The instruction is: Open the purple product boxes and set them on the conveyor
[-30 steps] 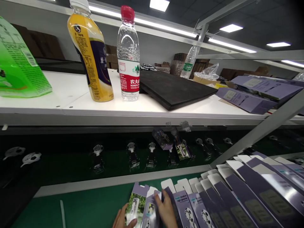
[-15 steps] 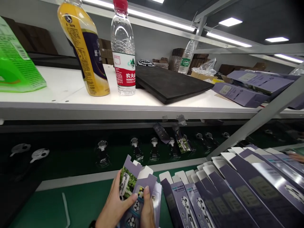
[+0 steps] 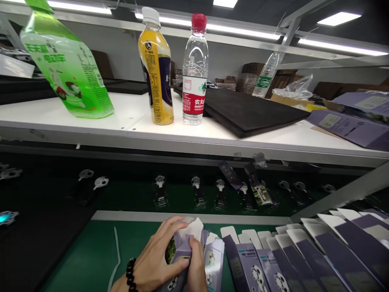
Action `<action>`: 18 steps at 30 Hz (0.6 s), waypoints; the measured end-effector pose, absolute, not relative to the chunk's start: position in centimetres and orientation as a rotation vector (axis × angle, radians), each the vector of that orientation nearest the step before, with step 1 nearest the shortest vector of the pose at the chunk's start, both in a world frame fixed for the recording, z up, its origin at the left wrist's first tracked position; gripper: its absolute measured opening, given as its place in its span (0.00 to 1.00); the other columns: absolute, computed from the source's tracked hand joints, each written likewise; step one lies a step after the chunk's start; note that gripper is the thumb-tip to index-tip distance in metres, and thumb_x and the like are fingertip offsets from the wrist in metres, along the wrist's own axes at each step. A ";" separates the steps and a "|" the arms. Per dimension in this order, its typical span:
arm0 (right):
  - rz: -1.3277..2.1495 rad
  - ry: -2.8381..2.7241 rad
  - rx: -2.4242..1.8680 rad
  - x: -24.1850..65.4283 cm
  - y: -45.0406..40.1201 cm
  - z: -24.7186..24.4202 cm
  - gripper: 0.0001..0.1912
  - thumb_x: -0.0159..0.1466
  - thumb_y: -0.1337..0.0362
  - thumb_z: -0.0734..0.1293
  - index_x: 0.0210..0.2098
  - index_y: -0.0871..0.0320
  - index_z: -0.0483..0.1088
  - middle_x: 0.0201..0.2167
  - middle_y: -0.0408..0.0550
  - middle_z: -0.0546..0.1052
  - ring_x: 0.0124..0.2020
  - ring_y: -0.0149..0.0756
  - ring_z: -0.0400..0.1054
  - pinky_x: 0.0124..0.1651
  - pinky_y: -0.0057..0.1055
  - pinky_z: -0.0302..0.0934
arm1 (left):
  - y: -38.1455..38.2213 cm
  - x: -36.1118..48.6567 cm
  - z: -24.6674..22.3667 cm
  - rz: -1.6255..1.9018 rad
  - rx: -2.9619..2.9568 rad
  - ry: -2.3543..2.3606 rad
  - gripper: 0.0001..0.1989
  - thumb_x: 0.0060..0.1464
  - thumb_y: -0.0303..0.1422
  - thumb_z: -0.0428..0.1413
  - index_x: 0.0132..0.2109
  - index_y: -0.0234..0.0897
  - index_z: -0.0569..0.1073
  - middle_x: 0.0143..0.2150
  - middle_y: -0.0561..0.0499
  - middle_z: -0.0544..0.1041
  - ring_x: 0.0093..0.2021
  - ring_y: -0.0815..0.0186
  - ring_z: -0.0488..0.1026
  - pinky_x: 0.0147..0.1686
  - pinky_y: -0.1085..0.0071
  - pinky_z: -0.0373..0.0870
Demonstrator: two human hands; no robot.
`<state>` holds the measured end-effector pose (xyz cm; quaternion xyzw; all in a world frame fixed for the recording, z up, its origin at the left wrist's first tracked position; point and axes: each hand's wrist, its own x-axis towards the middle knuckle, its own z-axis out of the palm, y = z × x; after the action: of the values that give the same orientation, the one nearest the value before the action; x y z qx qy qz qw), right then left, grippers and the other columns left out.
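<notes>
Both my hands grip a purple retail box (image 3: 182, 249) low in the middle of the view. My left hand (image 3: 158, 259), with a dark beaded bracelet (image 3: 131, 275) at the wrist, wraps its side. My right hand (image 3: 197, 269) presses on its front, below a white cardboard flap (image 3: 192, 230). Close beside them stands another purple box (image 3: 214, 259). To the right, a leaning row of similar purple boxes (image 3: 267, 263) with white tabs rests on the green mat (image 3: 82, 255). My fingers hide much of the held box's printed face.
A white shelf (image 3: 91, 117) overhead holds a green pouch (image 3: 68, 65), a yellow bottle (image 3: 156, 67), a water bottle (image 3: 195, 73), a black board (image 3: 249, 111) and purple boxes (image 3: 349, 125). Small devices in clear packs (image 3: 160, 190) stand in a row behind the mat. A metal brace (image 3: 343, 194) crosses the right.
My hands have brought the box lower and closed around its top, with the white flap now upright. The view has shifted, and the other person's hand at the right edge has gone.
</notes>
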<state>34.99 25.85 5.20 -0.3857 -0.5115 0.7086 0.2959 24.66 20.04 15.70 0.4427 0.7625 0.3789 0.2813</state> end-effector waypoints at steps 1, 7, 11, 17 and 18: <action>1.894 -1.309 -1.056 34.9 25.7 6.1 0.35 0.67 0.42 0.52 0.66 0.55 0.53 0.62 0.54 0.65 0.62 0.47 0.61 0.63 0.45 0.59 | 20.0 24.4 15.8 1.009 1.250 2.003 0.16 0.45 0.35 0.60 0.45 0.47 0.74 0.55 0.49 0.72 0.59 0.50 0.63 0.57 0.58 0.62; 1.727 -1.634 -0.757 36.3 26.1 9.9 0.31 0.59 0.33 0.58 0.42 0.52 0.74 0.62 0.54 0.60 0.62 0.55 0.57 0.59 0.49 0.58 | 19.6 23.1 15.3 1.179 1.102 1.676 0.27 0.42 0.41 0.63 0.49 0.41 0.63 0.57 0.44 0.65 0.57 0.54 0.65 0.56 0.60 0.65; 1.676 -1.729 -0.784 37.2 26.4 10.3 0.30 0.60 0.35 0.58 0.30 0.54 0.72 0.52 0.57 0.66 0.59 0.57 0.60 0.56 0.51 0.58 | 19.5 22.9 14.5 1.233 1.057 1.586 0.34 0.41 0.46 0.64 0.52 0.41 0.60 0.64 0.40 0.57 0.63 0.50 0.60 0.61 0.58 0.61; 2.068 -1.532 -0.861 36.7 29.4 9.4 0.44 0.50 0.39 0.71 0.59 0.52 0.58 0.54 0.56 0.71 0.51 0.51 0.70 0.51 0.43 0.67 | 19.1 21.6 13.6 1.229 1.024 1.745 0.50 0.45 0.63 0.55 0.67 0.44 0.48 0.72 0.43 0.47 0.71 0.48 0.46 0.68 0.52 0.49; 1.952 -1.500 -0.969 36.2 30.6 8.6 0.46 0.50 0.38 0.70 0.60 0.54 0.55 0.55 0.58 0.70 0.51 0.51 0.70 0.50 0.41 0.68 | 19.0 21.3 13.3 1.239 0.948 1.876 0.48 0.48 0.63 0.52 0.68 0.46 0.47 0.73 0.45 0.45 0.71 0.49 0.44 0.68 0.52 0.48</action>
<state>36.17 30.55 8.63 -0.3551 -0.5495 0.7152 0.2457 21.33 19.04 13.29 0.3648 0.7221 0.4769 0.3437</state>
